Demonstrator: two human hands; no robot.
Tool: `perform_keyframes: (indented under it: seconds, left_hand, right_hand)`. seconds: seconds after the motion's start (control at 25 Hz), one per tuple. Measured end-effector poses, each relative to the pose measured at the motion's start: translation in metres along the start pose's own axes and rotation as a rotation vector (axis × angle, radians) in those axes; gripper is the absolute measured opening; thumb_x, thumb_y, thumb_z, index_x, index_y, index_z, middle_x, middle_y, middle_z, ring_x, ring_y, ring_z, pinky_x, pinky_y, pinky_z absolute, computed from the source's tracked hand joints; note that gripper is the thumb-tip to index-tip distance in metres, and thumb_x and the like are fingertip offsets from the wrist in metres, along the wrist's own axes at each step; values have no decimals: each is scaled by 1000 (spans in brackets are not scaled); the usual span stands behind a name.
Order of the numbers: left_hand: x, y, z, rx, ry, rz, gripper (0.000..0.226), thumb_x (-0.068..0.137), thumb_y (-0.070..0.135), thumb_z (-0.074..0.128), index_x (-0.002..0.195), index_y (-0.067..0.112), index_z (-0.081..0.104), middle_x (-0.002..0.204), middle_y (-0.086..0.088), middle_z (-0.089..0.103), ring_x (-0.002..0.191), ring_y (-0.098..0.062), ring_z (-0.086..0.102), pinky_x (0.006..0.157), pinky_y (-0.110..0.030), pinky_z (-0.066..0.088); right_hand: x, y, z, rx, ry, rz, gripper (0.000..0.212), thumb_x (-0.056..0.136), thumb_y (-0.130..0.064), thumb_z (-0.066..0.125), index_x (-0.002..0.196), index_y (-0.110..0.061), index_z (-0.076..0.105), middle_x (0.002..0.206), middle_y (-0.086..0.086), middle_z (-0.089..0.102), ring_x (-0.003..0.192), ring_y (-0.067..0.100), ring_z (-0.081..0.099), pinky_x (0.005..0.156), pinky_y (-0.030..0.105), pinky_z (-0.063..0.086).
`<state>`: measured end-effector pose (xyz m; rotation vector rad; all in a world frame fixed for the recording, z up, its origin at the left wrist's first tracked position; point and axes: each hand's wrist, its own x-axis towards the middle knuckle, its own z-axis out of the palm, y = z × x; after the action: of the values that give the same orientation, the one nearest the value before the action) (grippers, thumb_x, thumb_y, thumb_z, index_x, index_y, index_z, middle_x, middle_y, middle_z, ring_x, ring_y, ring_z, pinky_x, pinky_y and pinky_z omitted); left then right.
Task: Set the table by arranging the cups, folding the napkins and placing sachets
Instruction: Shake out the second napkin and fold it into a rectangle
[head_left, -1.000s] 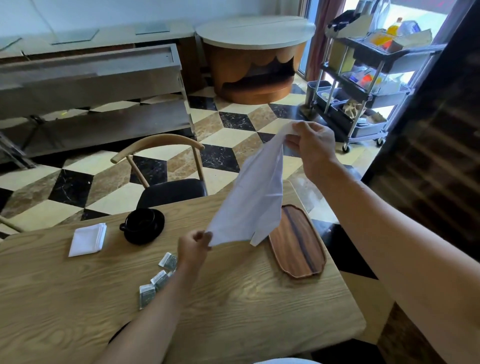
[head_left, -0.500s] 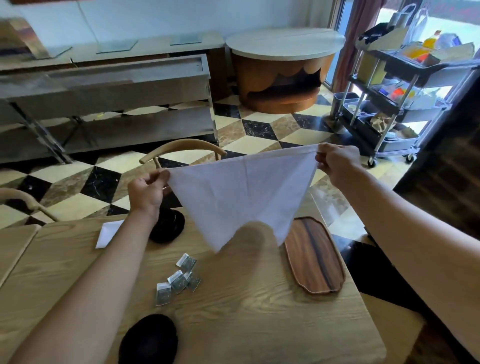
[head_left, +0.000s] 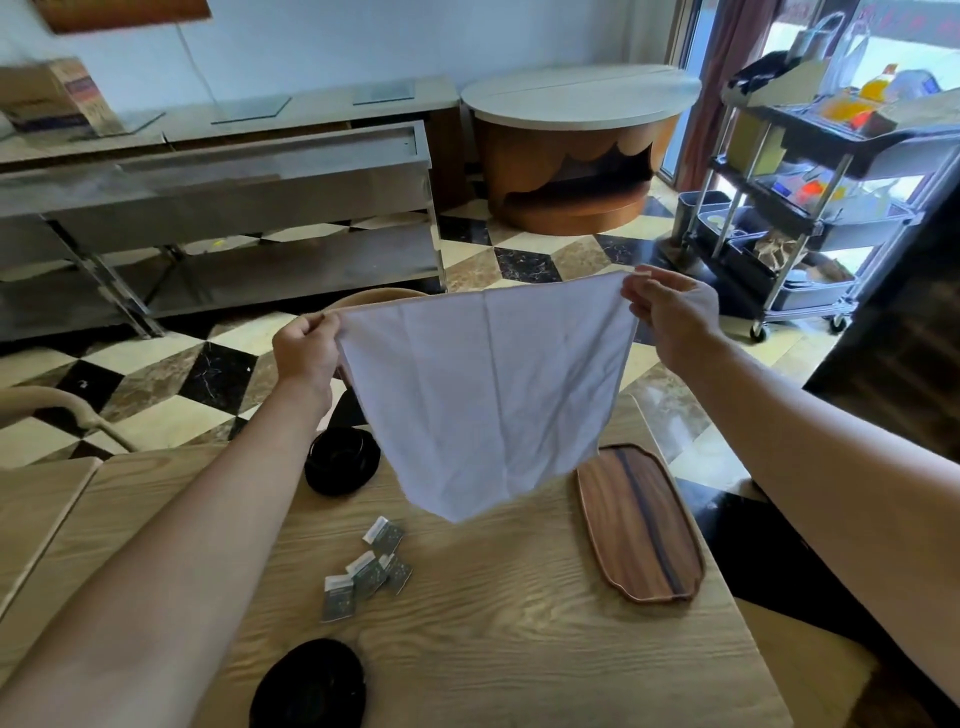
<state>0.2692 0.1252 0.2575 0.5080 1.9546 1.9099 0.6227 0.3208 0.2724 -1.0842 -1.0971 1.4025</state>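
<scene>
A white cloth napkin (head_left: 488, 395) hangs spread in the air above the wooden table (head_left: 519, 649). My left hand (head_left: 306, 353) pinches its upper left corner and my right hand (head_left: 670, 317) pinches its upper right corner. Its lowest point hangs just above the tabletop. Several green-and-white sachets (head_left: 366, 569) lie loose on the table below it. A black cup on a black saucer (head_left: 340, 460) stands at the far edge, partly behind my left forearm. A second black cup (head_left: 309, 686) sits at the near edge.
An oval wooden tray (head_left: 641, 525) lies on the table's right side. A chair back (head_left: 374, 299) shows behind the napkin, another chair (head_left: 62, 408) at left. Beyond are a steel counter (head_left: 223, 218), a round wooden stand (head_left: 576, 150) and a wheeled cart (head_left: 810, 197).
My left hand rose from low over the table to level with my right, and the napkin went from hanging bunched to spread flat between both hands. The camera view shifted left and closer.
</scene>
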Motion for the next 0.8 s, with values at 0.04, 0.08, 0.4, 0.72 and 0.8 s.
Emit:
perform_keyframes:
  seconds: [0.04, 0.08, 0.4, 0.72, 0.8]
  left_hand:
    - [3, 6, 2, 3, 7, 6, 14, 96, 19, 64, 82, 21, 66, 90, -9, 66, 70, -20, 57, 55, -25, 46]
    - [4, 11, 2, -1, 13, 19, 13, 96, 19, 65, 83, 21, 66, 91, -8, 68, 71, -18, 59, 59, -26, 48]
    - [-59, -24, -65, 86, -104, 263, 11, 94, 35, 61, 93, 25, 66, 74, 3, 71, 74, -14, 70, 71, -25, 58]
    - [-196, -156, -146, 280, -105, 42, 22, 85, 50, 59, 91, 32, 69, 78, 7, 71, 77, -14, 63, 78, -30, 51]
    - [-221, -171, -156, 340, -111, 14, 21, 83, 51, 56, 90, 35, 69, 81, 9, 72, 75, -9, 64, 73, -23, 49]
  right_hand:
    - [2, -1, 0, 16, -1, -15, 9, 92, -7, 72, 98, -12, 77, 91, 7, 77, 87, 16, 73, 81, 27, 57]
    - [4, -3, 0, 33, -4, -37, 8, 94, -11, 71, 101, -12, 76, 92, 7, 76, 87, 16, 73, 79, 28, 57]
    - [-45, 22, -55, -109, -230, -238, 8, 98, -17, 65, 96, -21, 73, 78, -12, 67, 73, 3, 59, 71, 19, 47]
    - [-142, 134, -135, -214, -281, 80, 17, 88, -33, 66, 93, -20, 75, 83, -1, 69, 82, 16, 60, 68, 27, 50]
    - [-159, 159, -150, -271, -285, 148, 19, 88, -32, 67, 95, -17, 75, 84, 0, 70, 82, 18, 62, 66, 26, 52]
